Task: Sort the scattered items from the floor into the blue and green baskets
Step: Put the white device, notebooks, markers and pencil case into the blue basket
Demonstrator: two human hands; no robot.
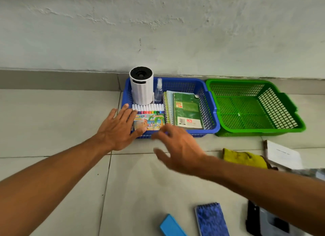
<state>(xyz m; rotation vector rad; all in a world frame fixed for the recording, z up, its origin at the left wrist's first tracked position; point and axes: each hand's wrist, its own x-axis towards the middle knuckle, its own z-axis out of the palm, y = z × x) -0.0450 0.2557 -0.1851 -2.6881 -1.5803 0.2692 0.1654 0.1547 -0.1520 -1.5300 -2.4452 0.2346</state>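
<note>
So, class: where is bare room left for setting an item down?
The green basket is bare throughout. The blue basket is crowded, with only a strip free behind the notebooks, right of the spray bottle.

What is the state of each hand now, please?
Left hand: open, fingers spread, lying on the marker pack, gripping nothing.
Right hand: open, empty, blurred.

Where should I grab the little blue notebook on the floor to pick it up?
Take the blue notebook by its two long side edges, coming down from above. It lies flat on the tile floor, with its wire spiral along the top short edge, so the long sides are probably the smoothest grip. The blue case lies close on its left, so slip fingers in carefully there.
</note>
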